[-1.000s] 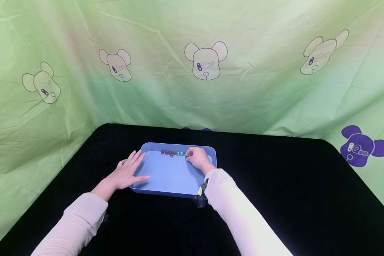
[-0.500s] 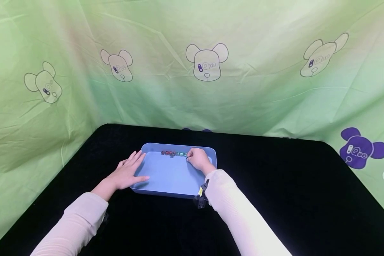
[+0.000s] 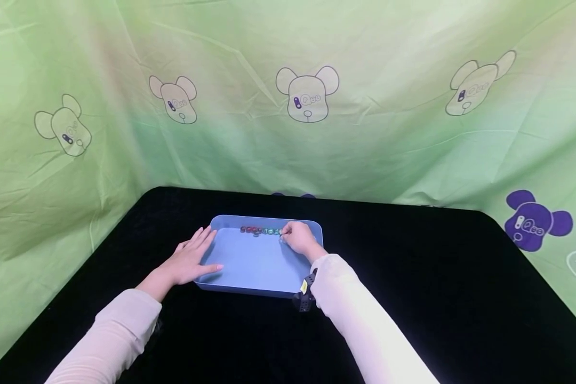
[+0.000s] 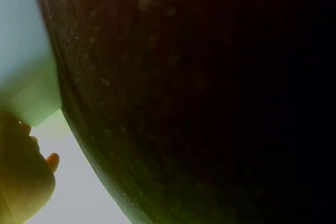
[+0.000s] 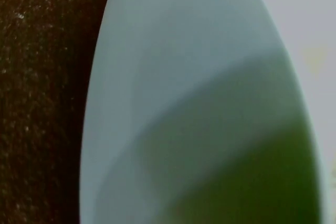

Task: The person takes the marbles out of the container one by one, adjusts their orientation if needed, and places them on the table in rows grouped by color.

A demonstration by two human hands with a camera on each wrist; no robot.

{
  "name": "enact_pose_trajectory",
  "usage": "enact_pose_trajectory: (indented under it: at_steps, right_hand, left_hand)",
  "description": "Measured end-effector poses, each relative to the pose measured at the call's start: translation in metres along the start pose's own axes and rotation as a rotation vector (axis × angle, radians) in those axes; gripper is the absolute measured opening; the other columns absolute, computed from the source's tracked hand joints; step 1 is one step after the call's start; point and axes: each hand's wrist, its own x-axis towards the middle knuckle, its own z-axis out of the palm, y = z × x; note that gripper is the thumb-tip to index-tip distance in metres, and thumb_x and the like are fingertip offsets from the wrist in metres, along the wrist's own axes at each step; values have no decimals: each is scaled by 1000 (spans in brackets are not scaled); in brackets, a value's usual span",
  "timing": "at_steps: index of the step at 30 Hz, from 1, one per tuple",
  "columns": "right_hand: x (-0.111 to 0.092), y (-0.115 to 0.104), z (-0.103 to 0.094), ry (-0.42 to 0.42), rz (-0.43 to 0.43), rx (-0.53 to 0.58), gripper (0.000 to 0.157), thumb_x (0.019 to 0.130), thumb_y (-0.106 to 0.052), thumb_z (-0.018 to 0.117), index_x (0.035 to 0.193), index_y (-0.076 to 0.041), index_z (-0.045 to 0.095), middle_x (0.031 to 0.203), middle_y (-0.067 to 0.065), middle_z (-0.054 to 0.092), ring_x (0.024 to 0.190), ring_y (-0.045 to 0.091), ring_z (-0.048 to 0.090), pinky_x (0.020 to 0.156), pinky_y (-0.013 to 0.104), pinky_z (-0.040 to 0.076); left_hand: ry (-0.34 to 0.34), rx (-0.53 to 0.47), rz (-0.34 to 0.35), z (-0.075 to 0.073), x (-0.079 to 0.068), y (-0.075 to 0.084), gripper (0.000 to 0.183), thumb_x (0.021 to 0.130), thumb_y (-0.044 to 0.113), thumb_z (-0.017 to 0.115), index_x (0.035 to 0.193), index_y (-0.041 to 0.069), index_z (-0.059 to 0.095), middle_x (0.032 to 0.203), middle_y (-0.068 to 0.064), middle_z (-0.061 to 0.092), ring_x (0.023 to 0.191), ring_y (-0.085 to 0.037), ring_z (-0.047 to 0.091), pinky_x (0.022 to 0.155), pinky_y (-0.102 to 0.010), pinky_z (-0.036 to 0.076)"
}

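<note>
A shallow blue tray holds a row of small glassy beads along its far wall. The left part of the row is dark red beads, the right part green beads. One greyish bead lies just in front of the row. My left hand rests on the tray's left rim, fingers spread and thumb over the floor. At the row's right end, my right hand pinches a small clear bead at its fingertips. The left wrist view shows part of the hand beside the tray wall.
The tray stands on a black cloth-covered table. Behind and beside it hangs a green curtain with bear-head prints. The right wrist view is mostly filled by the blurred tray wall and the dark cloth.
The right fingertips have shifted slightly, and a clear bead now shows beneath them. My left hand, the tray and the bead row stay as they were; the head view shifts a little.
</note>
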Motion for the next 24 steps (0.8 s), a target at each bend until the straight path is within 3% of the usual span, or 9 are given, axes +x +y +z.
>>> enact_pose_trajectory:
  at_steps: [24]
  right_hand:
    - [-11, -4, -23, 6, -67, 105, 6, 81, -6, 58, 82, 0, 58, 75, 6, 57, 67, 16, 50, 60, 25, 41]
  left_hand:
    - [0, 5, -1, 1, 0, 1, 89, 77, 62, 43, 138, 2, 16, 143, -13, 9, 129, -30, 5, 94, -53, 17]
